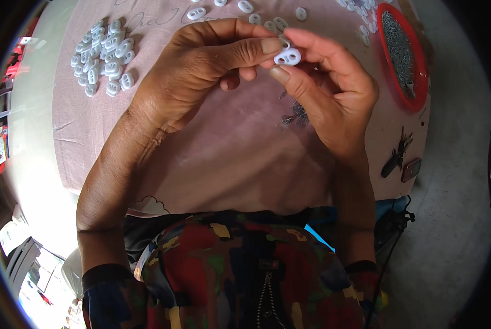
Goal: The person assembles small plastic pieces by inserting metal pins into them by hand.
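Over the far middle of the table, both my hands meet at a small white oval plastic cord lock (288, 57) with two holes. My left hand (212, 57) is closed, its thumb and index fingertips pinching at the cord lock's left side. My right hand (333, 82) closes on it from the right, thumb below and index finger above. Another bit of white plastic shows just above it between the fingertips, partly hidden. Below my right hand lies a small heap of dark metal springs (297, 114), partly covered by the hand.
A pile of white cord locks (104, 55) lies at the far left, with several more (245, 6) scattered along the far edge. At the right stands a red oval tray (419, 98) full of small metal springs. Keys (403, 148) and a small dark device (411, 170) lie near the right edge.
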{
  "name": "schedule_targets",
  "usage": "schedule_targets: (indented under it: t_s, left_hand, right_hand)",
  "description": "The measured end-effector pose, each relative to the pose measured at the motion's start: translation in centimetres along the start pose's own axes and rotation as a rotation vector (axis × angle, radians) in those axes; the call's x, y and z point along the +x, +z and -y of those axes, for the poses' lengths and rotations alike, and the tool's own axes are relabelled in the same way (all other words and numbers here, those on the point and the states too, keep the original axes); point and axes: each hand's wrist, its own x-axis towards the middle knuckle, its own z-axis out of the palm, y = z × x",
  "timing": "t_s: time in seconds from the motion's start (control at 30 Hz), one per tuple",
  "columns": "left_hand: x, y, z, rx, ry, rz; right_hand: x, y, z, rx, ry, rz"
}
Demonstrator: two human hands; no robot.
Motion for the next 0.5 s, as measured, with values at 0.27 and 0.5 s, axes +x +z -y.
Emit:
schedule_targets:
  t_s: [0.27,0.5]
  left_hand:
    - [0.1,-0.2,-0.1,0.104,0.007,0.051]
    - [0.1,-0.3,0.0,0.195,0.034,0.102]
  right_hand:
    - [-0.1,-0.6,0.0,-0.170,-0.043,0.126]
    - [-0.3,-0.6,-0.1,-0.166,-0.084,0.066]
